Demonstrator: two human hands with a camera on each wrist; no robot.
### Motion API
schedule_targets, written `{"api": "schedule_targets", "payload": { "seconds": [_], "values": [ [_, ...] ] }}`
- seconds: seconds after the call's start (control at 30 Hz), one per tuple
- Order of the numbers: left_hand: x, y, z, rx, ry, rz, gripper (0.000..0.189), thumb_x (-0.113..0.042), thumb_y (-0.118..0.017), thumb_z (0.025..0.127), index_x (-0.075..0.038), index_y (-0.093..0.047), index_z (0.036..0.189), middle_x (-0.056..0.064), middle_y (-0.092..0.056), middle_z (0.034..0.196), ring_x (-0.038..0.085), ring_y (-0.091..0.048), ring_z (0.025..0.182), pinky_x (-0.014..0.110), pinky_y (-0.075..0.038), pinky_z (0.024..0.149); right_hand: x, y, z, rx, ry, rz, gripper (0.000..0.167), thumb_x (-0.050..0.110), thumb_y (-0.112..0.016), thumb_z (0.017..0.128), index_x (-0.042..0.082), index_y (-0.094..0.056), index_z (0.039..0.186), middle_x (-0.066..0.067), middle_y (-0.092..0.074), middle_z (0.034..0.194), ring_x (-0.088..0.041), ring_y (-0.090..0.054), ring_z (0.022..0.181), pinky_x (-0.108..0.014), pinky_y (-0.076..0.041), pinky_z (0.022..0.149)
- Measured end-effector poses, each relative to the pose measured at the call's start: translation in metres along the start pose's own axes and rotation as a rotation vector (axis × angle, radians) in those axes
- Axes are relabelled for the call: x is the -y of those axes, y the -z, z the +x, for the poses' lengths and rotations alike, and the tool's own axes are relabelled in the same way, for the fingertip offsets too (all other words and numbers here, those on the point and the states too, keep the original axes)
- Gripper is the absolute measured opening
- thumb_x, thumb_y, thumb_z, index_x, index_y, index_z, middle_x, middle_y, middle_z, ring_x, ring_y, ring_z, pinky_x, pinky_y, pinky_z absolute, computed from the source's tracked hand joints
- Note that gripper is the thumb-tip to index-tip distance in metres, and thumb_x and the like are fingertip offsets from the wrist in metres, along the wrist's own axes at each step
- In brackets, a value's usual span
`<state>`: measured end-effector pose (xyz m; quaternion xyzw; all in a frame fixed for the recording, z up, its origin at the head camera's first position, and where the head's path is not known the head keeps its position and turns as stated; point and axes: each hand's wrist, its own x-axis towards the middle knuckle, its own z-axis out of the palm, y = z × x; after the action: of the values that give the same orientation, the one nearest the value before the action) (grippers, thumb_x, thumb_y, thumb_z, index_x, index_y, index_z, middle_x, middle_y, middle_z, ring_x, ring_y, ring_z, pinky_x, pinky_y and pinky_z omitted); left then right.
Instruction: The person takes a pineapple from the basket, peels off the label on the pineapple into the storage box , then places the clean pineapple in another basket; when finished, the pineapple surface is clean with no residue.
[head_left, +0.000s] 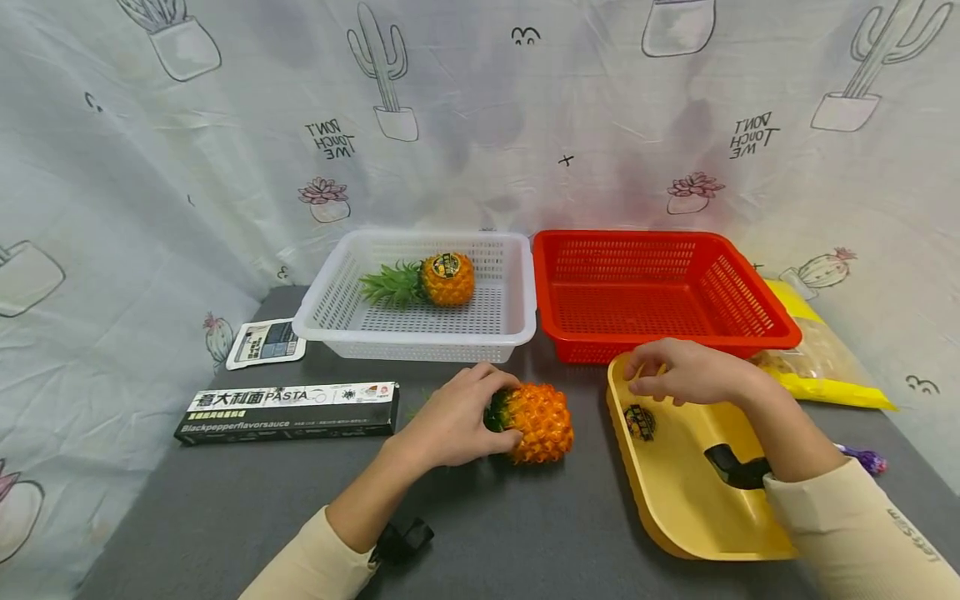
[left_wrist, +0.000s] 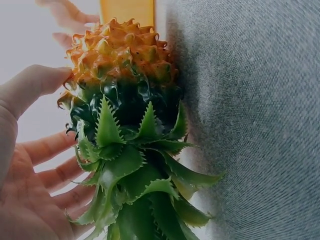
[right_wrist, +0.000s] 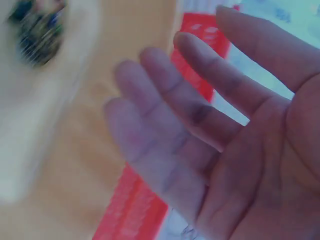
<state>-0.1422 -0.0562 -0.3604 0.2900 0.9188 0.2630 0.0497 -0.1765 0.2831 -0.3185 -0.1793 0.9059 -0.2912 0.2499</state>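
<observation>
An orange pineapple (head_left: 538,423) with a green leafy crown (left_wrist: 142,170) lies on its side on the grey table. My left hand (head_left: 467,412) grips it from the left near the crown, thumb (left_wrist: 40,85) on one side and the other fingers around the other. My right hand (head_left: 686,371) hovers over the far left part of a yellow tray (head_left: 678,492), fingers loosely bent and holding nothing. Below those fingers, a round black-and-gold sticker (head_left: 640,422) shows at the tray's inner left side. The right wrist view is blurred, with the palm turned toward the camera.
A white basket (head_left: 330,337) at the back holds another pineapple (head_left: 447,279) bearing a round label. Beside it stands a red basket (head_left: 637,304). At left lie a black pasta box (head_left: 288,414) and a small white packet (head_left: 266,342); at right, a yellow bag (head_left: 821,350) and purple wrapper (head_left: 866,460).
</observation>
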Motion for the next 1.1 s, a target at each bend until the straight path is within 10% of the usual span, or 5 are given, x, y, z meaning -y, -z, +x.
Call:
{"api": "schedule_targets", "payload": {
  "seconds": [0.5,1.1],
  "values": [
    [0.001,-0.002,-0.001,-0.008,0.006,0.004,0.058,-0.042,-0.078,0.085,-0.018,-0.065,0.136,0.000,-0.061,0.128,0.023,-0.058,0.118,0.046,-0.053,0.100,0.070,-0.039,0.022,-0.057,0.223,-0.068,0.061,0.033,-0.078,0.089,0.009,-0.057,0.141,-0.012,-0.060,0.138,-0.035,-0.060,0.122,-0.053,-0.055,0.101],
    [0.004,0.001,-0.009,-0.006,-0.013,-0.063,0.061,-0.040,-0.081,0.088,-0.015,-0.063,0.140,0.001,-0.060,0.129,0.022,-0.058,0.117,0.044,-0.054,0.099,0.090,-0.070,0.045,-0.009,0.166,-0.204,0.079,0.033,-0.089,0.078,0.006,-0.056,0.144,-0.005,-0.063,0.123,-0.019,-0.058,0.104,-0.037,-0.058,0.091]
  ]
}}
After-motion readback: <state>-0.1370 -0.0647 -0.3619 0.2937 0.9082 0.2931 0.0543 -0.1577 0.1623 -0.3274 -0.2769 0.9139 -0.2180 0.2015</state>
